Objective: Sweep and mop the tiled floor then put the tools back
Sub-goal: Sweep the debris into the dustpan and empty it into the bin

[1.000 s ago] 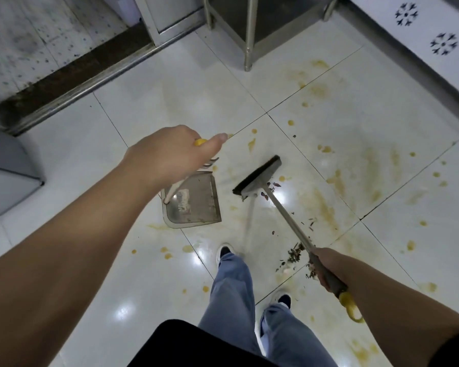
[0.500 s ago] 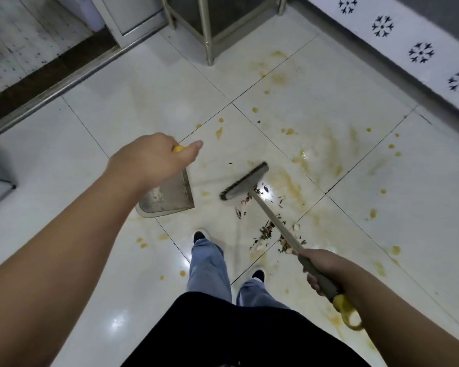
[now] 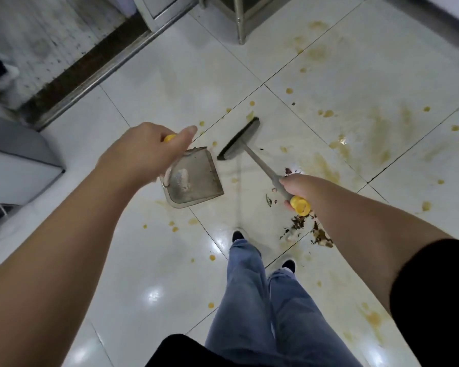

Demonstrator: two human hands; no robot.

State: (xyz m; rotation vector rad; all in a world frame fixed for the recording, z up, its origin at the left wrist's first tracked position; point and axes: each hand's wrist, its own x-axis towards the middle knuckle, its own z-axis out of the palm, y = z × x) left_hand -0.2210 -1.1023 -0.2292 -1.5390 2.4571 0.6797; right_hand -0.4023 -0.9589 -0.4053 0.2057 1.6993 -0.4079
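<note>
The right hand gripped the broom near its yellow handle end, the long axis slanting away and leftward to the head, which rested on the tiled floor just beside the dustpan. The left hand curled round the dustpan's handle. The debris lay nearer the person, below the right hand, so the head probably had to pull it back toward the pan.

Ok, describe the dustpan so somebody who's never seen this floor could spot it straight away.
Start at the white tiled floor spotted with yellow-brown stains, and look just ahead of the person's shoes, below the left hand. The dustpan is the flat grey scoop there, left of the broom head. Unlike the narrow dark-bristled broom, it is a broad open tray with pale scraps inside.
</note>
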